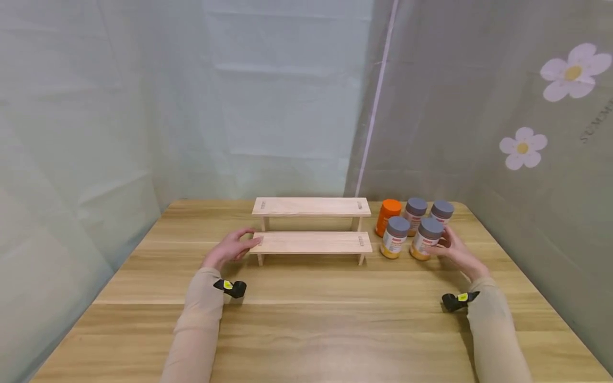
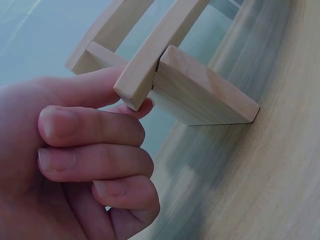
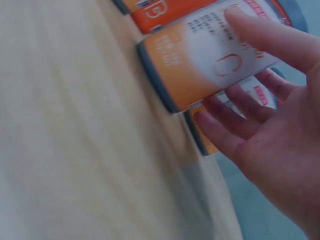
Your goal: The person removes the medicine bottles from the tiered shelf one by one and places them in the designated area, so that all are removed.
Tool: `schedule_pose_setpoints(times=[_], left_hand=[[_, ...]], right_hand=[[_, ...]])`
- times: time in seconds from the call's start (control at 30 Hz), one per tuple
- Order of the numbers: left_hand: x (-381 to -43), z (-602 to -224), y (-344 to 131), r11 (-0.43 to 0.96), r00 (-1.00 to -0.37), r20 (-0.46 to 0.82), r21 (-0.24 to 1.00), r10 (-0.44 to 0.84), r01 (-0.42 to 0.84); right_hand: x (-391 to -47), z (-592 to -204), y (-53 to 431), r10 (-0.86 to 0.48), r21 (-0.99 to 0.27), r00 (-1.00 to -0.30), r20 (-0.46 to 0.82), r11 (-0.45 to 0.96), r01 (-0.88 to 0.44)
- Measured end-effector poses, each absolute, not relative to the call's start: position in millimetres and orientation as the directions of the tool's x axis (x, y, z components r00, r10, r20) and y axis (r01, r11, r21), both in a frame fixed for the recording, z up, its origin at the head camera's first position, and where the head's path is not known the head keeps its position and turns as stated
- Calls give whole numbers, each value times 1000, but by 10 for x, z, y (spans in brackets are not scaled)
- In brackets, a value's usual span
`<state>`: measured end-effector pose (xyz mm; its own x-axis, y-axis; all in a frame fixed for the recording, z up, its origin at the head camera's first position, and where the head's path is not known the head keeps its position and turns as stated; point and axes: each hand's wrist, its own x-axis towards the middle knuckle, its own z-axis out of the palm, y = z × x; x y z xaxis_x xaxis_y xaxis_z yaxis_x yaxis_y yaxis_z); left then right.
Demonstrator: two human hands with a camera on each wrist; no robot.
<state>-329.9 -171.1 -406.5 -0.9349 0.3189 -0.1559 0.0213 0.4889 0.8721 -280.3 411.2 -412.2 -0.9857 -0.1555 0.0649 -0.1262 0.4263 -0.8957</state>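
A two-step wooden display shelf [image 1: 311, 242] stands at the middle of the table. My left hand [image 1: 231, 248] pinches the left end of its lower board [image 2: 155, 57] between thumb and index finger, with the other fingers curled below. To the right of the shelf, my right hand [image 1: 458, 254] grips a grey-lidded jar [image 1: 424, 242] with a white label and yellow-orange base. In the right wrist view its thumb lies across the label of this jar [image 3: 200, 57], and the fingers curl behind it. The jar stands upright at the front of a group.
Beside the held jar is another grey-lidded jar [image 1: 395, 242]. Behind them stand an orange jar [image 1: 388, 217] and two more grey-lidded jars, one [image 1: 414, 214] in the middle and one [image 1: 441, 211] at the right. Curtains hang behind the wooden table [image 1: 335, 314].
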Motion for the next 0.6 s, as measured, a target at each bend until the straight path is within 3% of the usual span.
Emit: schedule_pose_setpoints(times=[0.23, 0.4, 0.5, 0.6], left_hand=[[-3314, -4011, -1677, 510, -936, -155, 859, 317, 30], [-3267, -3878, -1543, 633, -937, -171, 771, 305, 65], [-3201, -3749, -1501, 701, -961, -172, 712, 216, 31], [-3110, -3598, -1535, 712, -991, -125, 701, 57, -47]], right_hand=[[-2745, -3839, 4138, -133, -896, -982, 135, 407, -179], [-2649, -3518, 4074, -44, -862, -994, 96, 496, -105], [-2587, -3315, 3986, 34, -809, -994, 104, 584, -65], [-2519, -3144, 3873, 103, -705, -976, 192, 706, -64]])
